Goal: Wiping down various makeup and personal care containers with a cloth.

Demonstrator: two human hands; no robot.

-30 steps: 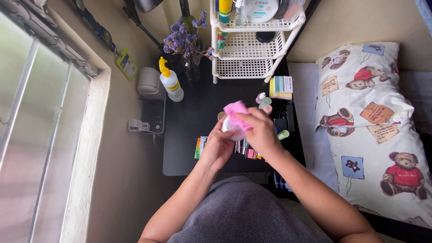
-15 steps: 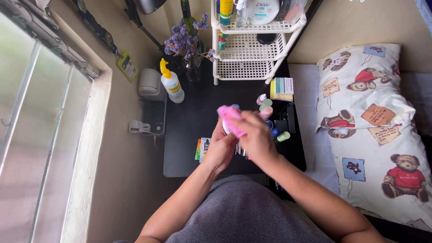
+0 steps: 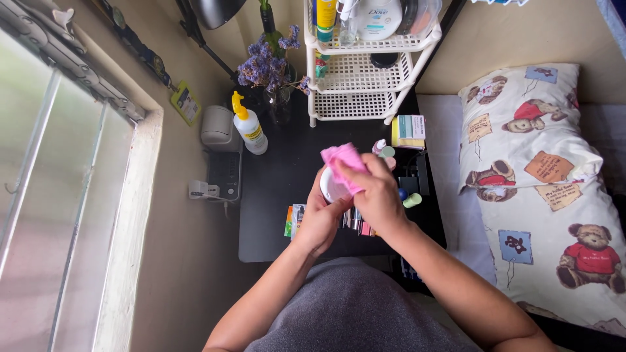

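My left hand [image 3: 321, 218] grips a small round white container [image 3: 331, 186] from below, above the black table [image 3: 274, 195]. My right hand [image 3: 375, 192] presses a pink cloth [image 3: 343, 160] against the top right of that container. Both hands meet over the middle of the table. Under them lie several small tubes and packets [image 3: 357, 221] in a row, partly hidden by my fingers.
A white plastic rack [image 3: 355, 98] with bottles stands at the table's back. A white bottle with a yellow spout [image 3: 250, 128], purple dried flowers [image 3: 266, 62], a small box [image 3: 409, 130] and small pastel bottles [image 3: 387, 154] sit around. A teddy-bear pillow [image 3: 541, 169] lies right; a window is left.
The pink cloth in my right hand has rubbed back and forth over the white container, first leftward, then back up to its right. My left hand has kept its hold.
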